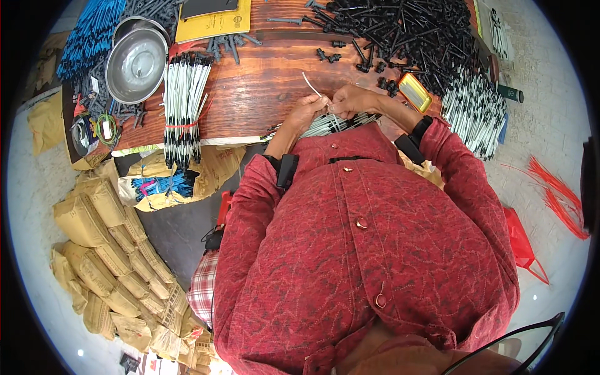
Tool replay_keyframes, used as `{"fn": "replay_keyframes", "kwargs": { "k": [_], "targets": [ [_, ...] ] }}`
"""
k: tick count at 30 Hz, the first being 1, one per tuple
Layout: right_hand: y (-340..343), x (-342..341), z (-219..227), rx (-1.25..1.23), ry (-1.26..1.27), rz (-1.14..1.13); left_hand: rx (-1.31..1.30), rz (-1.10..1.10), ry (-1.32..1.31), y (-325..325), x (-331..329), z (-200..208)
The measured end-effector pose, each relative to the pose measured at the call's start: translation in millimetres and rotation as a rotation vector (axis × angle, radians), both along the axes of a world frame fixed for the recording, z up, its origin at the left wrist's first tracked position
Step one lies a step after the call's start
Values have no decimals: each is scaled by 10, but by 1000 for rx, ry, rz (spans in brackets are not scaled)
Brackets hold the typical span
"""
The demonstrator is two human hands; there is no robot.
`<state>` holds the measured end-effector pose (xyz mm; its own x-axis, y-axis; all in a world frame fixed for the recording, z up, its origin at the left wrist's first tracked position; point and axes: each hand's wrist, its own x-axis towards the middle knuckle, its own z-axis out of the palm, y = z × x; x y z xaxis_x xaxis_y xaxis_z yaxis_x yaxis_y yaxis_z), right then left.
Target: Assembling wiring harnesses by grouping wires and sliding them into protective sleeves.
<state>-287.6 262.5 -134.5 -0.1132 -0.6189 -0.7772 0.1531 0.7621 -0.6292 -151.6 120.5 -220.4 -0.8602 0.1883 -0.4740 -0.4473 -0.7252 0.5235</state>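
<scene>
Close together at the table's front edge, my hands pinch a thin white strip [310, 83]. My left hand [305, 109] is closed on it, and its loose end sticks up past the fingers. The fingers of my right hand [352, 99] press together at the strip's lower part, partly hidden. Just under both hands, against my red jacket, lies a bundle of white sticks with black ends [328, 125]. Farther left, a similar stick bundle [182, 106] with a red band around it rests over the table edge.
On the wooden table [262, 69] are a metal bowl [136, 65], a yellow book [215, 25], a heap of black plastic parts [412, 31], a yellow-rimmed tin [415, 92] and a pile of white sticks [473, 112]. Brown paper packages [112, 244] are stacked at the left.
</scene>
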Motion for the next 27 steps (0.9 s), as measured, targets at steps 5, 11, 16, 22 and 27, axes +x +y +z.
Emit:
{"fn": "replay_keyframes", "kwargs": {
  "k": [5,11,16,22,27],
  "targets": [
    [38,93,-2,-24,145,-25,-25,70,-55,45,3,-47],
    [192,277,169,-447,671,450,-767,2,116,122,5,-82],
    [172,276,252,-503,697,374,-793,-192,42,36,-41,25],
    [29,337,29,-718,471,4,-273,-98,-76,-14,-72,24],
    [42,446,103,-254,178,-121,-121,-79,-78,-72,-100,78]
  ]
}}
